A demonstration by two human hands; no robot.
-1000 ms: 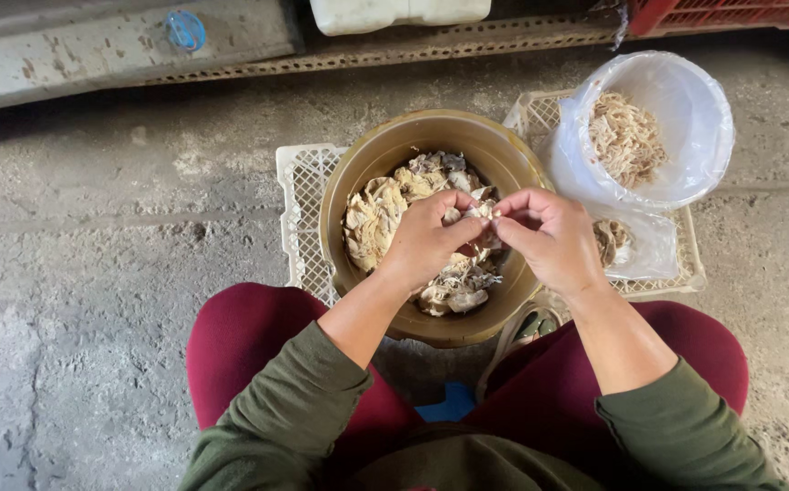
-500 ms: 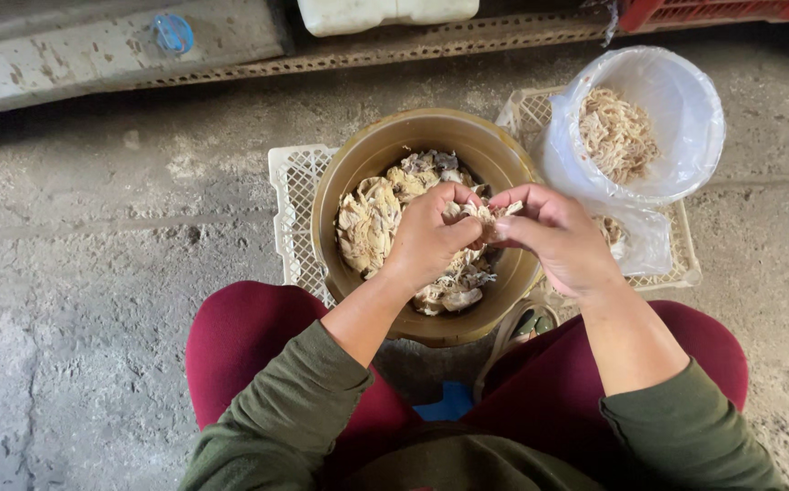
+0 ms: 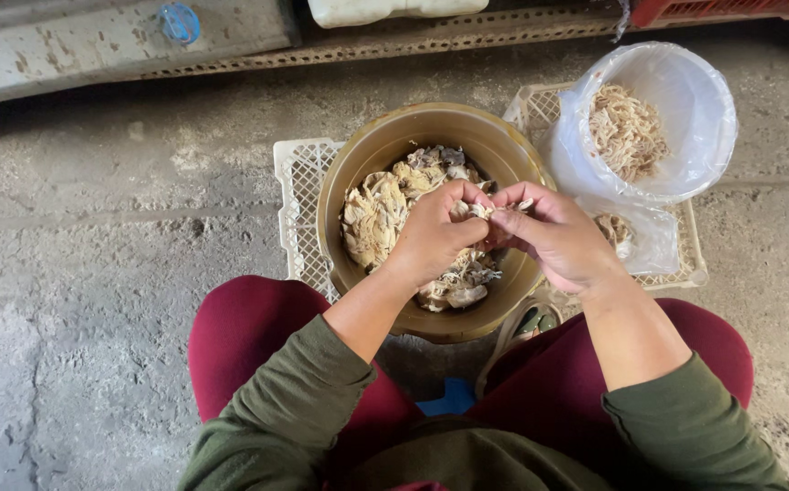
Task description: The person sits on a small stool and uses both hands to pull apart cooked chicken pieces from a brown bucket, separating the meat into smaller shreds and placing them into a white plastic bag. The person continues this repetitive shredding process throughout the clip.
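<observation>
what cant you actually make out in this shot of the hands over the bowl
- Head view: the small pale piece pinched between the left hand and right hand is mostly covered by fingers; its shape is unclear.
- The brown bowl bottom is hidden by the shredded material and both hands.
- The red crate and white container are cut off by the top edge.
- The blue object between the legs is hidden by clothing.

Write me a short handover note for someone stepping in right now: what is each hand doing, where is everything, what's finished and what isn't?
Left hand and right hand: both pinch one small pale piece between the fingertips, over the brown bowl.
Brown bowl: sits on a white crate, holds a heap of pale clumps.
White lined bucket, to the right: part filled with fine shreds.
Done: some shreds are in the bucket.
Left: the heap in the bowl.
</observation>
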